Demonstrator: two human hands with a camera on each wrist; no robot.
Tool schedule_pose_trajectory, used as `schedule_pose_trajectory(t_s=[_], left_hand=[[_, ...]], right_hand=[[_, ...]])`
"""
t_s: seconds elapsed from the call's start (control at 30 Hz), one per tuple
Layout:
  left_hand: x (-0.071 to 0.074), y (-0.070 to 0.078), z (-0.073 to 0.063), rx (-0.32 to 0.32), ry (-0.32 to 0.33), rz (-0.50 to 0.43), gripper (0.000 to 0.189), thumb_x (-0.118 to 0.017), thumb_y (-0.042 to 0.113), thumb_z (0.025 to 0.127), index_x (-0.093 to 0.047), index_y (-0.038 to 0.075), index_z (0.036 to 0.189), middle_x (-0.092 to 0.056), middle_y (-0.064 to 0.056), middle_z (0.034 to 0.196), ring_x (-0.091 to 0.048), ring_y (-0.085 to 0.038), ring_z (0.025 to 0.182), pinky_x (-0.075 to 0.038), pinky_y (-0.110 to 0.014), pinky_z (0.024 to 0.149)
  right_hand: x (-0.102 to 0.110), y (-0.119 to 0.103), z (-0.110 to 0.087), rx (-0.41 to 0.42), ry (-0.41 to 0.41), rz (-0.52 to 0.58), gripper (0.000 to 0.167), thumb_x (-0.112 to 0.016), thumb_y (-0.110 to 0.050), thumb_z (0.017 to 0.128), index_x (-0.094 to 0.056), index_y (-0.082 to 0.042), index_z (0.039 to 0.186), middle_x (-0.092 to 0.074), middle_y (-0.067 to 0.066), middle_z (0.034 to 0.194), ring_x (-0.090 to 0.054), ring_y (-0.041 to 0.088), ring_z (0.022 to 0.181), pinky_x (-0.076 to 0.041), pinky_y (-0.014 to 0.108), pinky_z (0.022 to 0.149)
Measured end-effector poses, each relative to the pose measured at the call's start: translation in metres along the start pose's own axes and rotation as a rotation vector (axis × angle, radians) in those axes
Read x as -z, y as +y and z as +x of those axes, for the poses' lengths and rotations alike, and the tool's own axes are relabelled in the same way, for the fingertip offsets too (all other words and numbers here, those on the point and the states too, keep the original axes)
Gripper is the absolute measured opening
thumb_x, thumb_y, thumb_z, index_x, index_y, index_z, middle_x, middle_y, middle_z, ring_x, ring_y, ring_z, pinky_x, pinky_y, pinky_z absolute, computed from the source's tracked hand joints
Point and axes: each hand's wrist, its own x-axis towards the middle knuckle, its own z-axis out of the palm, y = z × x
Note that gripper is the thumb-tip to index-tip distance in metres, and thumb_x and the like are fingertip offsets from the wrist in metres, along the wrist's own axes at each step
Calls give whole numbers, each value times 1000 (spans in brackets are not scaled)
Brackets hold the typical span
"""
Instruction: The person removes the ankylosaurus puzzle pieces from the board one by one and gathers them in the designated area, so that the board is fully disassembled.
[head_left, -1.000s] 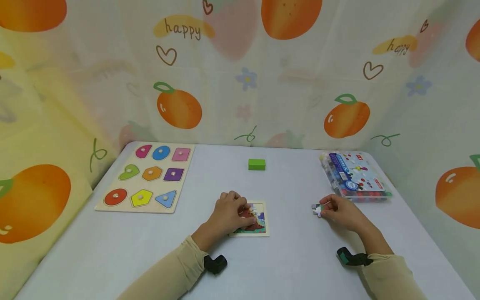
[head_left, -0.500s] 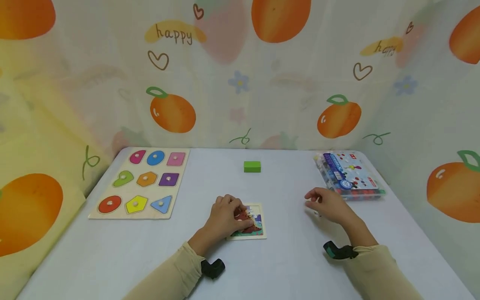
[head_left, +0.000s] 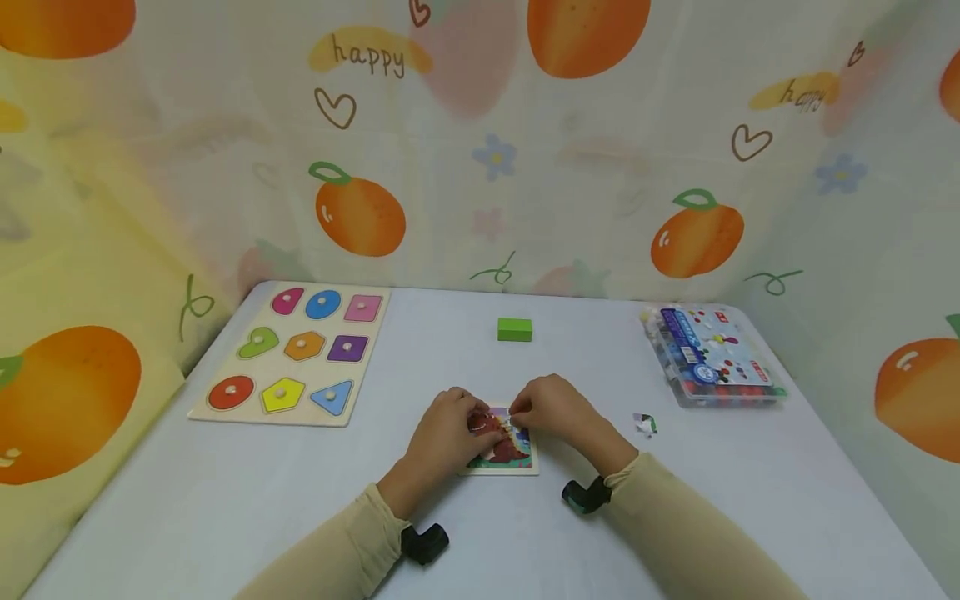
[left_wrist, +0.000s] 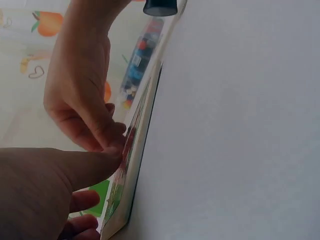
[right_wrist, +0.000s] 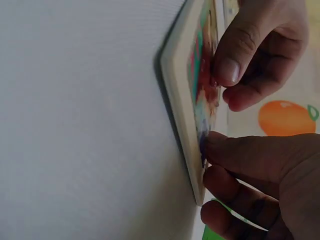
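A small framed jigsaw puzzle (head_left: 510, 457) with a red-brown dinosaur picture lies flat on the white table. My left hand (head_left: 444, 437) holds its left side, the thumb lying on the picture and the fingers bent toward the upper left edge. From the right, my right hand (head_left: 558, 410) reaches the upper right part and pinches a puzzle piece there, mostly hidden by thumb and fingertips. In the right wrist view that thumb (right_wrist: 240, 155) touches the bluish end of the puzzle. One loose puzzle piece (head_left: 645, 425) lies on the table farther right.
A wooden shape board (head_left: 277, 408) with coloured knobbed shapes lies at the left. A green block (head_left: 514, 330) sits behind the puzzle. At the back right stands a clear plastic box (head_left: 716, 354) of coloured parts. A printed curtain (head_left: 562, 167) hangs behind the table.
My right hand has left a puzzle piece on the table at the right and moved left to the puzzle. The left hand has stayed on the puzzle's left side.
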Motion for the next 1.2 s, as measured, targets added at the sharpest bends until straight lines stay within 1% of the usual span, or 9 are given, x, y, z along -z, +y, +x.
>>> schedule_pose_trajectory(t_s=[0.13,0.3,0.4,0.67,0.77,0.83,0.9,1.1,1.2], left_hand=[[-1,4,-3,-4,19,37,40,-81,44,78,-77,10,99,-57,2,97,-50,-16,90,-47,-31,76],[-4,8,-5,-20,19,15,38,-81,46,77,-78,11,89,-54,3,95,-47,-16,89,-46,-30,72],[-4,9,-5,-20,20,17,35,-83,45,74,-75,13,84,-51,4,94,-45,-16,88,-46,-30,72],[0,7,-4,-6,10,47,40,-83,47,74,-72,10,85,-52,0,97,-46,-19,90,-46,-31,76],[2,5,-5,11,8,58,42,-83,49,74,-70,10,86,-53,0,98,-47,-19,91,-46,-32,77],[3,5,-5,24,4,58,43,-83,50,74,-70,11,88,-53,0,100,-47,-19,92,-46,-32,78],[3,5,-5,32,1,49,44,-83,50,74,-71,11,91,-53,0,101,-47,-19,93,-46,-32,78],[3,5,-5,39,1,23,42,-83,48,75,-71,12,93,-52,0,103,-45,-19,94,-46,-32,79],[2,5,-5,40,-5,16,42,-83,48,75,-71,12,93,-51,0,102,-45,-18,93,-46,-32,79]], right_hand=[[-2,1,-1,5,8,-6,5,-77,-21,85,-78,-17,83,-66,-12,80,-58,9,77,-47,30,72],[-2,5,-2,-13,18,-15,5,-77,-21,84,-77,-17,82,-62,-13,75,-54,8,73,-46,29,71],[-1,5,-3,-5,21,-26,6,-77,-22,83,-77,-16,82,-60,-12,73,-53,9,72,-46,29,70],[8,-3,-5,24,81,-30,5,-76,-22,81,-75,-17,80,-58,-12,72,-52,9,70,-45,29,67],[13,1,-10,49,111,-19,5,-76,-21,80,-75,-16,80,-58,-12,73,-52,9,69,-45,29,66],[18,11,-17,56,136,-9,5,-76,-21,81,-75,-16,80,-59,-11,73,-52,8,68,-45,29,65],[25,27,-28,35,148,13,4,-77,-20,81,-75,-16,81,-60,-11,74,-52,9,67,-46,29,63],[43,85,-66,-86,107,95,4,-77,-19,85,-76,-16,88,-66,-8,81,-54,12,70,-47,30,61],[45,104,-81,-121,91,111,4,-76,-19,86,-77,-17,88,-68,-8,84,-55,12,73,-47,31,63]])
